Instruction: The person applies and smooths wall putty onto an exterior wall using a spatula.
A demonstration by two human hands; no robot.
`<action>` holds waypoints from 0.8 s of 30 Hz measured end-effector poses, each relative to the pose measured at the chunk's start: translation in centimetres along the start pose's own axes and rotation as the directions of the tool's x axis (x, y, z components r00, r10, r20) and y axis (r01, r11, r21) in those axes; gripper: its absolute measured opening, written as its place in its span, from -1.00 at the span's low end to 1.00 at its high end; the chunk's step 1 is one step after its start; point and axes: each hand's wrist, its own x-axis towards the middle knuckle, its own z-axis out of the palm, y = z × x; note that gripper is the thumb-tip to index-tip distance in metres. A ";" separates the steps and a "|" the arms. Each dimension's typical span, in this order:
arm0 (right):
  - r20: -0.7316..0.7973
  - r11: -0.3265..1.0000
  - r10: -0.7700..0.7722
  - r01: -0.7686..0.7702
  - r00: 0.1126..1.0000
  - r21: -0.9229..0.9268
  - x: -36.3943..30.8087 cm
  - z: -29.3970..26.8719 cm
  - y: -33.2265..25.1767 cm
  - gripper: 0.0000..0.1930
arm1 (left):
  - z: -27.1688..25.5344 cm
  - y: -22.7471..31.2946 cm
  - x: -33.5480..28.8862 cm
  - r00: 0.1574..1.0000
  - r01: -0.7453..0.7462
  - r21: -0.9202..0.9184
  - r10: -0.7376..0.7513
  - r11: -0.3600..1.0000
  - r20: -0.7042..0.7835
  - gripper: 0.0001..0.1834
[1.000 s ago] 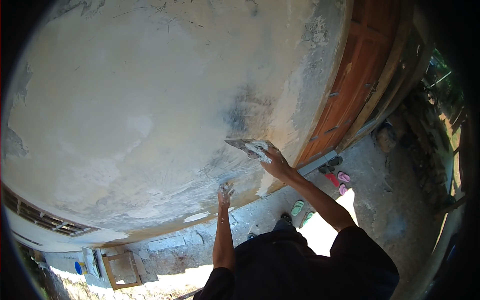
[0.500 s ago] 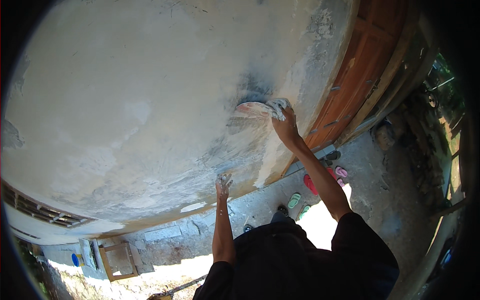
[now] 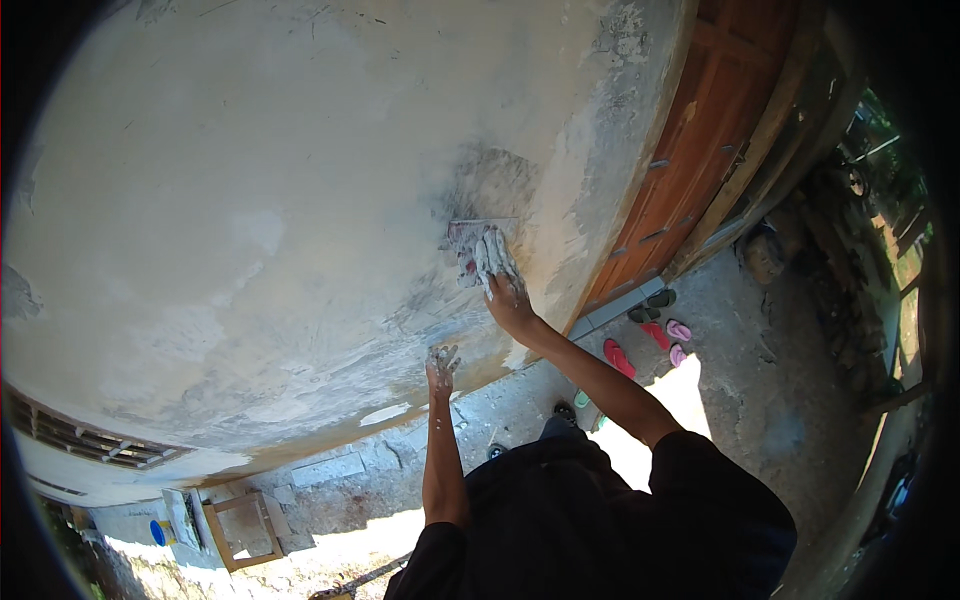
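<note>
My right hand, its fingers caked with pale plaster, grips a flat, thin-edged scraper with reddish patches. The scraper lies against the plastered wall, and the fingers press over it, hiding part of it. Around it the wall shows a dark grey smeared patch. Lower down and to the left, my left hand is spotted with plaster and has its fingers spread. It holds nothing and is at the wall's lower part; whether it touches the surface I cannot tell.
A brown wooden door stands right of the wall. Red sandals, pink sandals and dark sandals lie on the concrete floor. At lower left are a vent grille, a wooden frame and a blue container.
My right hand has moved down and left with the scraper, which has turned flatter against the wall. My left hand has stayed nearly in place.
</note>
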 end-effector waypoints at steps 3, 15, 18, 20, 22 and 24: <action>0.083 0.999 -0.049 0.049 0.995 0.000 -4.2 0.5 0.5 -0.41 | 0.3 -0.4 -0.3 0.999 -0.017 0.006 0.017 1.000 0.041 -0.63; -0.046 0.980 -0.028 0.019 0.999 -0.199 2.1 -2.4 2.3 -0.49 | 0.7 -0.6 -0.3 1.000 0.000 0.065 -0.002 0.998 0.029 -0.63; 0.012 0.987 -0.135 0.135 0.991 -0.084 -2.9 -0.3 1.3 -0.38 | 0.9 -0.7 -0.4 0.999 -0.012 0.059 0.009 0.998 0.045 -0.64; 0.048 0.989 -0.135 0.138 0.990 -0.056 -4.0 -1.2 1.5 -0.37 | 0.4 -0.3 -0.3 0.998 -0.025 0.050 0.022 0.998 0.054 -0.63; -0.052 0.995 0.012 -0.007 0.999 0.102 -3.6 -3.7 1.4 -0.36 | -1.1 0.3 -0.5 0.998 -0.037 0.104 0.030 0.994 0.063 -0.59; -0.232 0.944 0.331 -0.315 0.915 0.103 -1.1 -6.3 5.9 -0.48 | -0.2 -0.3 -0.3 0.996 -0.032 0.110 0.023 0.993 0.082 -0.58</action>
